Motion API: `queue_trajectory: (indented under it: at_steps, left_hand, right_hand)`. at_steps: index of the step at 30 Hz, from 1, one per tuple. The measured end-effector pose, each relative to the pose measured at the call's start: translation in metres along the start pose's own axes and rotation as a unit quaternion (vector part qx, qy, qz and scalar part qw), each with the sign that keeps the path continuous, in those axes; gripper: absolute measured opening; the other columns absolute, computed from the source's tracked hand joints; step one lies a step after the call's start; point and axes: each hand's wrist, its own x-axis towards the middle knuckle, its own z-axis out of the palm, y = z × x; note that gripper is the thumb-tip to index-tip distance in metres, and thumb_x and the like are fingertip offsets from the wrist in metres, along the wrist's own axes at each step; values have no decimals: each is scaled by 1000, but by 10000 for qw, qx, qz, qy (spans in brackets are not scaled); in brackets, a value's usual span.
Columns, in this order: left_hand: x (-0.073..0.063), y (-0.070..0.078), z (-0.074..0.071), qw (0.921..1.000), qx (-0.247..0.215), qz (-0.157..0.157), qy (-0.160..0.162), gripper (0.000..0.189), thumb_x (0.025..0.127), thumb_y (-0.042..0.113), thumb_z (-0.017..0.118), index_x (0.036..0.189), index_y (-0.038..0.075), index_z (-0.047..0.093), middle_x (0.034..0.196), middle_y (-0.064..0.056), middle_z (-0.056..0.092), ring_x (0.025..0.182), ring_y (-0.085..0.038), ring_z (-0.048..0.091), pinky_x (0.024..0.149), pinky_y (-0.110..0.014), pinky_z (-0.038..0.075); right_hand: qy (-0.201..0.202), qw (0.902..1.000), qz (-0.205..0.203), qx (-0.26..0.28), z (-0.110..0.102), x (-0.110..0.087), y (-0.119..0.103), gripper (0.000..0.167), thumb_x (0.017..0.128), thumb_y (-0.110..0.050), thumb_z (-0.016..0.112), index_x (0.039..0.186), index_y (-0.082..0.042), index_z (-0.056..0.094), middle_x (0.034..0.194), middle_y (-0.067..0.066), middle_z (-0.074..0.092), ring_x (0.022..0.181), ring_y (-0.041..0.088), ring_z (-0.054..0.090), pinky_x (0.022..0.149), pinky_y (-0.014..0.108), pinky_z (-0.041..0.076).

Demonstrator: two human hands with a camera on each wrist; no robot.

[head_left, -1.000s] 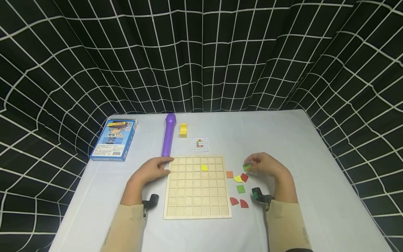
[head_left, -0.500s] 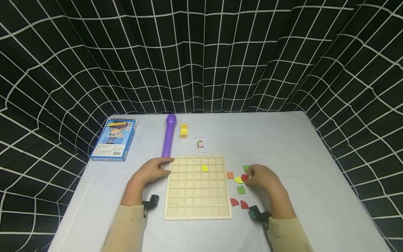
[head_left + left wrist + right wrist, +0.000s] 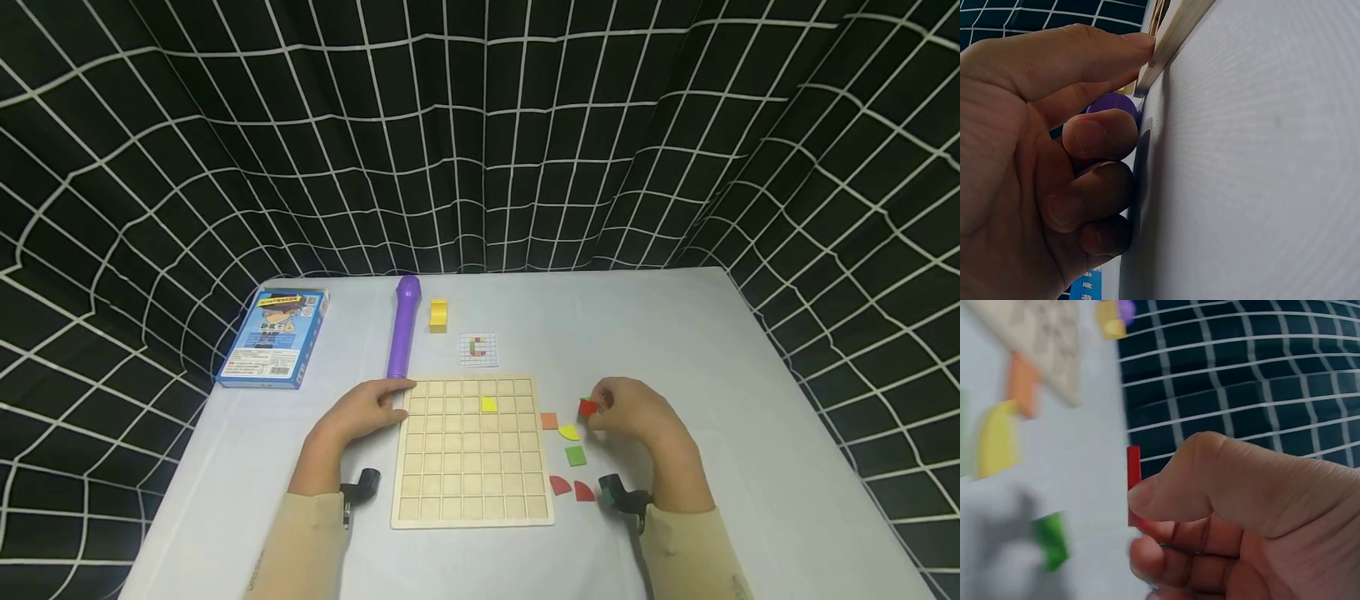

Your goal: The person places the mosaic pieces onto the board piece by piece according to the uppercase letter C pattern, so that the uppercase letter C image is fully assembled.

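Along the left side of the wooden grid board [image 3: 442,454], my left hand [image 3: 358,410] rests thumb and index finger against the edge near the far corner. Its thumb [image 3: 1116,47] lies against the board's side, with the other fingers curled beneath. My right hand [image 3: 637,408] pinches a red tile [image 3: 1133,487] between thumb and fingers, raised above the table right of the board. Behind it, mostly hidden in the head view, lies a green square tile [image 3: 1052,540]. One yellow quarter-round tile [image 3: 489,404] sits in a cell of the board.
Right of the board lie an orange tile [image 3: 550,421], a yellow quarter-round [image 3: 569,432], a green square [image 3: 576,456] and two red quarter-rounds [image 3: 560,485]. Farther back are a pattern card [image 3: 477,350], a yellow block [image 3: 438,317], a purple stick [image 3: 404,329] and a blue box [image 3: 273,337].
My right hand let go of the green tile, moved nearer to the red tile, took hold of it and lifted it slightly away. My left hand has stayed at the board's edge.
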Motion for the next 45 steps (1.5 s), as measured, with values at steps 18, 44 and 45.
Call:
queue_trajectory:
  at_steps: [18,44,45]
  left_hand:
    - [1,0,4,10000,-9,-40,-57,58,85,19,80,141,23,64,74,-4,49,68,-19,46,66,-36,40]
    - [-1,1,0,10000,-28,-69,1,58,84,20,80,140,23,65,72,-3,47,67,-19,45,66,-36,39]
    - [-1,2,0,10000,-36,-70,-1,58,84,20,80,140,23,65,72,-3,47,68,-19,45,67,-36,39]
  right_hand:
    - [160,9783,-1443,1479,4,2,-44,30,74,3,68,104,-1,65,83,5,61,78,22,56,69,34,48]
    - [589,9734,-2082,755,103,34,-94,23,88,-19,80,110,-12,76,56,-7,40,50,7,33,50,26,30]
    - [617,9736,-2091,673,106,35,-94,23,88,-19,80,110,-12,76,56,-8,39,50,7,33,50,26,29]
